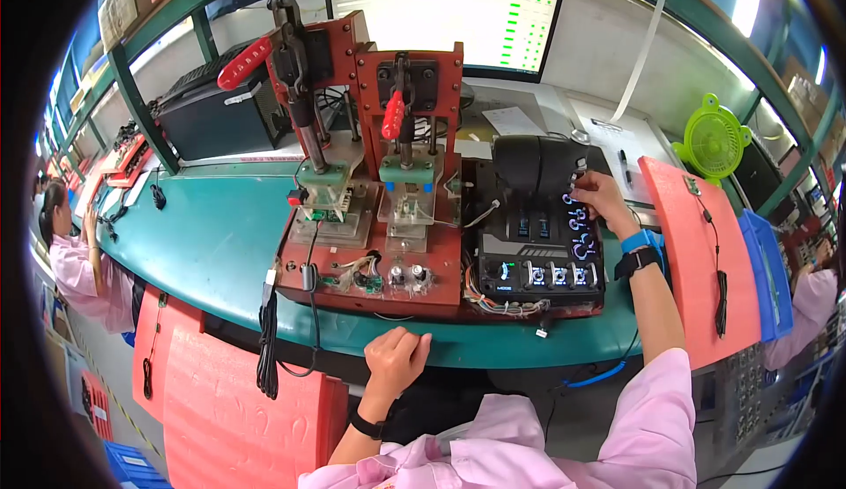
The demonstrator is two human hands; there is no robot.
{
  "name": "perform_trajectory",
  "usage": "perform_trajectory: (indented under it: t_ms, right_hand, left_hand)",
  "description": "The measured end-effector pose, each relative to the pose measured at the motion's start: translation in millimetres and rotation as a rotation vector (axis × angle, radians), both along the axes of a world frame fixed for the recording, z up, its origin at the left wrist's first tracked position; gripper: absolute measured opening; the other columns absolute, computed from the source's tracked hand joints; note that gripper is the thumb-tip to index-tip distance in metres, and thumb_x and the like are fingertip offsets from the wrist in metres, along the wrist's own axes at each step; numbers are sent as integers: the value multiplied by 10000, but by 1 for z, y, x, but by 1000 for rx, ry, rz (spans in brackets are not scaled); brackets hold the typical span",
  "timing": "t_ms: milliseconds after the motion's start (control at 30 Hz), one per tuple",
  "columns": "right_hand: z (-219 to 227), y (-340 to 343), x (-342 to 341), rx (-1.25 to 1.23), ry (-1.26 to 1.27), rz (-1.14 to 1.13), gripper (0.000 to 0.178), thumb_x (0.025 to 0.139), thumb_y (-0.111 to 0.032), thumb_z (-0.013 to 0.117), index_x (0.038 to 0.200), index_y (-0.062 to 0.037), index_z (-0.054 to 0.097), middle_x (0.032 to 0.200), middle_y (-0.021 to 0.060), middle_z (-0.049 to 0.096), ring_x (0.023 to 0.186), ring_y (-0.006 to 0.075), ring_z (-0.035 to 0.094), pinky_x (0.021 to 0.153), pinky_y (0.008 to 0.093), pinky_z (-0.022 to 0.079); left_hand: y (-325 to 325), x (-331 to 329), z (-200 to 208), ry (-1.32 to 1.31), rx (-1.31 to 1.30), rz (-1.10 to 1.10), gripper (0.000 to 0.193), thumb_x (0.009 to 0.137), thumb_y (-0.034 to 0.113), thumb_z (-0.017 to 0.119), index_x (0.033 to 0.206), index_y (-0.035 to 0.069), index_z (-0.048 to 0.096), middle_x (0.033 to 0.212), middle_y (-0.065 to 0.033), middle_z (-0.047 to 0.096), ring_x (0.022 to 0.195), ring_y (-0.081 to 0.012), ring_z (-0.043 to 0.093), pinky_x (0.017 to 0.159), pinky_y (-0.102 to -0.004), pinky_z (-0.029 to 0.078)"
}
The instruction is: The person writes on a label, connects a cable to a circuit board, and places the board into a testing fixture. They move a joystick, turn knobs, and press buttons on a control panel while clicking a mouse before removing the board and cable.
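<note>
We hold our left hand [397, 364] loosely curled at the front edge of the green bench [211, 216]. Our right hand [604, 200] bunches its fingers at the black console [539, 238], near the bench's right edge; whether they pinch anything, we cannot tell.

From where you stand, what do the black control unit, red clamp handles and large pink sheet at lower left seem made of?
Black control unit: probably hard plastic, matt, judging by its moulded-looking shape. Red clamp handles: smooth plastic or rubber, perhaps, given their rounded, bright red look. Large pink sheet: likely foam, low sheen, its surface dented.
</note>
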State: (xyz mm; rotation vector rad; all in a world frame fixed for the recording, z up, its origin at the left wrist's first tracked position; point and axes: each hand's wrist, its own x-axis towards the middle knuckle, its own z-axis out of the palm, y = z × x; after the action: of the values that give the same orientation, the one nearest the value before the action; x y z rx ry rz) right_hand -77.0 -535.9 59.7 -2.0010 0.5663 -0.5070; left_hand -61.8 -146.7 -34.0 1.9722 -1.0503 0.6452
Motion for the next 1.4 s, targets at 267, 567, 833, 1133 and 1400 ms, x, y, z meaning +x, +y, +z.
perform_trajectory:
  t_ms: [267, 567, 833, 1133, 1400]
  right_hand:
    - [23, -26, 25, -85, 277, 132, 103, 738, -104, 596, 780, -12, 575, 610, 25, 531, 496, 114, 526, 355, 226, 364]
    - [87, 62, 73, -992, -32, -135, 353, 759, -302, 556, 1025, -72, 536, 899, 184, 595, 834, 327, 579, 701, 399, 456]
    - [61, 79, 120, -794, 448, 82, 604, 776, -590, 377, 994, -72, 597, 986, 131, 603, 959, 282, 553, 786, 417, 423]
    - [49, 83, 134, -800, 433, -31, 601, 787, -585, 331, 1013, -106, 614, 1009, 106, 604, 961, 280, 557, 912, 504, 275]
    - [48, 83, 124, -862, 367, -37, 632, 803, -598, 303, 961, -77, 622, 970, 139, 607, 972, 296, 545, 927, 556, 235]
  left_hand:
    - [3, -3, 3, 32, -2, 35, 248, 677, 50, 647, 545, 48, 437, 490, -70, 388, 406, -251, 417, 382, -330, 309]
    - [1, 0, 3, 30, 17, -2, 253, 683, 50, 645, 545, 45, 433, 494, -76, 387, 411, -254, 418, 382, -335, 304]
    - [-1, -4, 1, 60, -36, -26, 251, 681, 44, 644, 546, 41, 433, 499, -83, 388, 415, -258, 412, 386, -335, 303]
    - [5, 0, -2, 12, 58, 3, 246, 684, 84, 657, 551, 67, 452, 506, -62, 400, 420, -236, 434, 384, -325, 324]
    - [-1, -2, 0, -4, 25, 21, 252, 691, 87, 655, 549, 64, 448, 505, -63, 399, 419, -238, 430, 386, -326, 325]
